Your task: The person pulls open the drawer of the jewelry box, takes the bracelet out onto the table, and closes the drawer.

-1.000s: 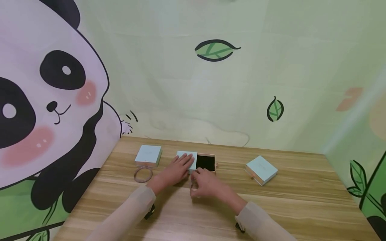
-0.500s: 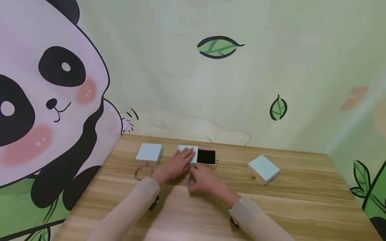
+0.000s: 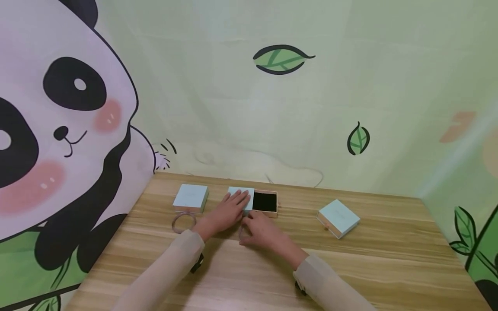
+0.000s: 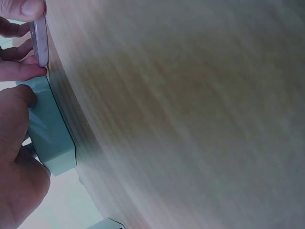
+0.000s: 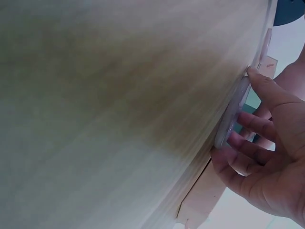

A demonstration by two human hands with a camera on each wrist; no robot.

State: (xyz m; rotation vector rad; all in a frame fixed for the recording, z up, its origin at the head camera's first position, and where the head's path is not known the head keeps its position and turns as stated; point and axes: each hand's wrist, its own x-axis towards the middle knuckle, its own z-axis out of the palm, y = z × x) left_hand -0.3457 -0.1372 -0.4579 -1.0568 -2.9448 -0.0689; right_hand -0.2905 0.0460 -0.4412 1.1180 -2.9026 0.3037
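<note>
Your pale sleeves (image 3: 163,268) reach in over the table (image 3: 241,285). Your right hand (image 3: 262,229) pinches a bangle (image 5: 232,112) by its rim, thumb on the near side, fingertips on the far; it is just in front of the middle box, and you cannot tell whether it touches the table. Your left hand (image 3: 227,214) rests on that box's blue cover (image 4: 50,131), fingers straight and slightly spread over the top. The drawer (image 3: 273,214), lined in black, sticks out of the cover to the right. A second bangle (image 3: 173,224) lies flat to your left, just in front of the left box (image 3: 190,198). The right box (image 3: 338,218) sits turned at an angle, well apart. Behind stands the wall (image 3: 218,108), printed with a panda (image 3: 124,95) and leaves (image 3: 280,60).
</note>
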